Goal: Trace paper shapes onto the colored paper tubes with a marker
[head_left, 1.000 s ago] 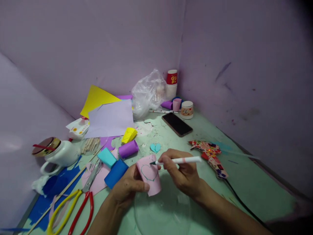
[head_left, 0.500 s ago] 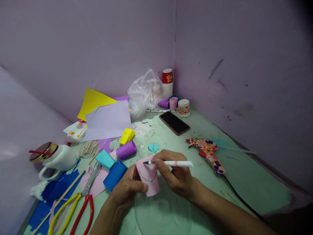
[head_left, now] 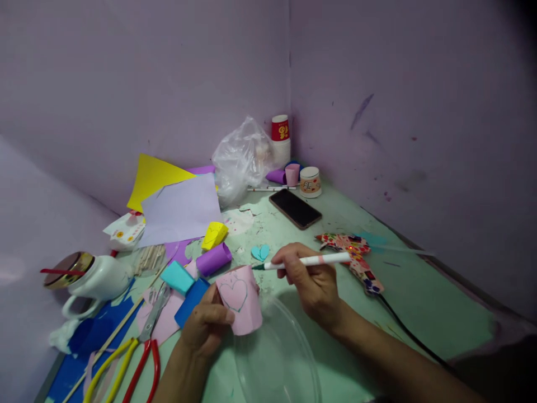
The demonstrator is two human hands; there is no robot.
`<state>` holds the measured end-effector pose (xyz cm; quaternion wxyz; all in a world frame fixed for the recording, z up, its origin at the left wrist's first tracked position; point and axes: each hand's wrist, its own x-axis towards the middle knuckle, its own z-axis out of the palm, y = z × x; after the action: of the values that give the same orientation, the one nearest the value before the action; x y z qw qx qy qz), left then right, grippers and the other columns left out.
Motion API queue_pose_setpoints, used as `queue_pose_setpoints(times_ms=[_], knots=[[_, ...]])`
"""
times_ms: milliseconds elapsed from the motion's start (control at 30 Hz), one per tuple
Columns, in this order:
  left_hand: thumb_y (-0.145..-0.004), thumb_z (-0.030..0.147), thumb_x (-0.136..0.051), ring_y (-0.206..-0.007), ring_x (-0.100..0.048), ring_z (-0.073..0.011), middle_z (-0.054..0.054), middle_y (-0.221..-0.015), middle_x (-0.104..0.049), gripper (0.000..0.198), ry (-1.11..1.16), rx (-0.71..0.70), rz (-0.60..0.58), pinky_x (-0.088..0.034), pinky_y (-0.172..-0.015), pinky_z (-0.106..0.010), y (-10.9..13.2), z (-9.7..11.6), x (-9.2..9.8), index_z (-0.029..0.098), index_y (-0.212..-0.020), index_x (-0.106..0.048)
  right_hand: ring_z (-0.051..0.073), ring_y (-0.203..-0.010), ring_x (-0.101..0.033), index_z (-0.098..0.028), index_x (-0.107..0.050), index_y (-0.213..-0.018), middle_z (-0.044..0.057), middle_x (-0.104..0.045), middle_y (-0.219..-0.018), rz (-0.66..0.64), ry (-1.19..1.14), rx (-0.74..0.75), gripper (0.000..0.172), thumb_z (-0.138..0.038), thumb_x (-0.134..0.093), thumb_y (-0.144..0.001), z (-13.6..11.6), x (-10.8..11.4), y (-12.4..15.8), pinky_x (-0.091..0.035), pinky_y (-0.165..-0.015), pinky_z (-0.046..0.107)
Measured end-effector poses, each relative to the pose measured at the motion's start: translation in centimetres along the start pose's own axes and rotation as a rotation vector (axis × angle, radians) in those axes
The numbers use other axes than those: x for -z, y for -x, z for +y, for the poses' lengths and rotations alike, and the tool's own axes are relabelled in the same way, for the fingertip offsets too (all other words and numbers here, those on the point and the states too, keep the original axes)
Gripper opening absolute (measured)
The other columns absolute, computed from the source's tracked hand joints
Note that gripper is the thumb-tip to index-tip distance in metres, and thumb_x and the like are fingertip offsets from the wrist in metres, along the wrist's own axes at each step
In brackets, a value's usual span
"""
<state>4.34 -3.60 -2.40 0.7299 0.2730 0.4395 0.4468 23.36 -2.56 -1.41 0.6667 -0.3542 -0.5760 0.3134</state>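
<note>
A rolled pink paper tube [head_left: 248, 305] with a heart outlined in dark green on its side is gripped by my left hand [head_left: 205, 322], thumb on the front. In my right hand [head_left: 312, 282] is a white marker pen [head_left: 312, 261], held like a pencil, its dark green tip pointing left. That tip sits just beside the tube's upper right edge; whether it touches cannot be made out. Behind the tube lie two small turquoise paper pieces [head_left: 260, 253]. To the left are a blue paper tube [head_left: 191, 302], a purple tube [head_left: 214, 259] and a turquoise folded piece [head_left: 178, 277].
Scissors [head_left: 153, 319] with red and yellow handles lie front left, near a white mug [head_left: 103, 277]. A floral glue gun [head_left: 352, 252] with a cord rests at right. A phone [head_left: 295, 208], plastic bag [head_left: 241, 162] and paper cups [head_left: 310, 182] stand farther back. A clear round lid [head_left: 308, 347] is in front.
The marker tip has left the tube's face and moved right as my right hand drew back. My left hand has turned the tube, showing the whole heart outline. The view has shifted slightly.
</note>
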Motion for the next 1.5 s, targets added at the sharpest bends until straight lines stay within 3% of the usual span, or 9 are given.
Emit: queue_pose_setpoints(times_ms=[167, 467, 600, 867, 1067, 1167, 1267, 1400, 1500], knots=[[-0.039, 0.001, -0.057, -0.089, -0.068, -0.0322, -0.009, -0.079, -0.075, 0.082, 0.033, 0.038, -0.049, -0.054, -0.075, -0.038, -0.1, -0.5, 0.2, 0.010, -0.121, -0.059, 0.010, -0.053, -0.058, -0.015, -0.064, -0.072, 0.002, -0.064, -0.061, -0.127, 0.063, 0.143, 0.021, -0.018, -0.050, -0.087, -0.3, -0.2, 0.1, -0.046, -0.049, 0.022], [-0.040, 0.002, -0.059, -0.086, -0.069, -0.0333, -0.008, -0.078, -0.075, 0.072, 0.077, 0.025, 0.084, -0.053, -0.080, -0.042, -0.3, -0.2, -0.6, 0.011, -0.111, -0.065, 0.010, -0.053, -0.056, -0.015, -0.065, -0.070, 0.000, -0.062, -0.060, -0.108, 0.164, 0.030, 0.026, -0.024, -0.049, -0.089, 0.2, 0.0, -0.1, -0.046, -0.052, 0.022], [-0.043, 0.000, -0.060, -0.086, -0.069, -0.0314, -0.007, -0.079, -0.075, 0.068, 0.053, -0.005, 0.117, -0.053, -0.081, -0.041, -0.2, 0.2, -1.0, 0.012, -0.109, -0.065, 0.011, -0.051, -0.055, -0.015, -0.067, -0.068, 0.001, -0.062, -0.057, -0.208, 0.242, -0.032, 0.028, -0.027, -0.051, -0.088, 0.4, 0.1, -0.1, -0.044, -0.051, 0.023], [-0.048, 0.001, -0.060, -0.079, -0.069, -0.0274, -0.005, -0.071, -0.074, 0.036, 0.105, -0.038, 0.192, -0.056, -0.080, -0.039, -0.2, 0.6, -0.9, 0.014, -0.080, -0.071, 0.010, -0.046, -0.053, -0.016, -0.065, -0.065, 0.000, -0.060, -0.054, -0.074, 0.118, 0.015, 0.029, -0.024, -0.050, -0.088, -0.1, 0.7, -0.1, -0.041, -0.042, 0.021], [-0.053, 0.008, -0.055, -0.080, -0.070, -0.0309, -0.009, -0.070, -0.073, 0.045, 0.256, -0.030, 0.064, -0.057, -0.074, -0.043, -0.5, 0.5, 0.2, 0.011, -0.096, -0.071, 0.010, -0.051, -0.055, -0.018, -0.065, -0.072, -0.002, -0.059, -0.055, -0.039, -0.092, -0.157, 0.026, -0.034, -0.053, -0.088, 0.7, 0.5, -0.3, -0.044, -0.048, 0.021], [-0.057, 0.013, -0.055, -0.077, -0.070, -0.0314, -0.014, -0.075, -0.073, 0.055, 0.278, 0.020, -0.065, -0.057, -0.066, -0.040, -0.7, 0.2, 0.5, 0.006, -0.110, -0.066, 0.015, -0.079, -0.067, -0.020, -0.065, -0.094, 0.003, -0.071, -0.081, -0.112, -0.169, -0.226, 0.019, -0.033, -0.053, -0.089, 1.2, -0.2, -0.2, -0.053, -0.071, 0.028], [-0.059, 0.017, -0.055, -0.072, -0.071, -0.0292, -0.015, -0.078, -0.074, 0.058, 0.273, 0.083, -0.156, -0.056, -0.065, -0.037, -0.8, -0.4, 0.3, 0.006, -0.115, -0.064, 0.019, -0.100, -0.065, -0.020, -0.059, -0.114, 0.008, -0.070, -0.105, -0.250, -0.151, -0.280, 0.026, -0.029, -0.051, -0.090, 1.6, -0.9, 0.2, -0.051, -0.086, 0.035], [-0.058, 0.013, -0.055, -0.075, -0.071, -0.0293, -0.010, -0.073, -0.074, 0.054, 0.254, 0.042, -0.101, -0.056, -0.071, -0.039, -0.8, -1.1, -0.6, 0.009, -0.111, -0.067, 0.017, -0.081, -0.066, -0.019, -0.061, -0.101, 0.006, -0.069, -0.093, -0.371, -0.134, -0.319, 0.018, -0.024, -0.054, -0.086, 2.1, -1.3, 0.5, -0.052, -0.072, 0.030], [-0.063, 0.014, -0.061, -0.087, -0.070, -0.0288, -0.008, -0.080, -0.075, 0.040, 0.170, -0.040, 0.026, -0.055, -0.080, -0.036, -0.4, -1.0, -1.3, 0.012, -0.102, -0.070, 0.013, -0.068, -0.060, -0.018, -0.060, -0.089, 0.002, -0.065, -0.082, -0.322, -0.127, -0.301, 0.008, -0.021, -0.055, -0.083, 2.5, -1.0, 0.3, -0.049, -0.063, 0.025]])
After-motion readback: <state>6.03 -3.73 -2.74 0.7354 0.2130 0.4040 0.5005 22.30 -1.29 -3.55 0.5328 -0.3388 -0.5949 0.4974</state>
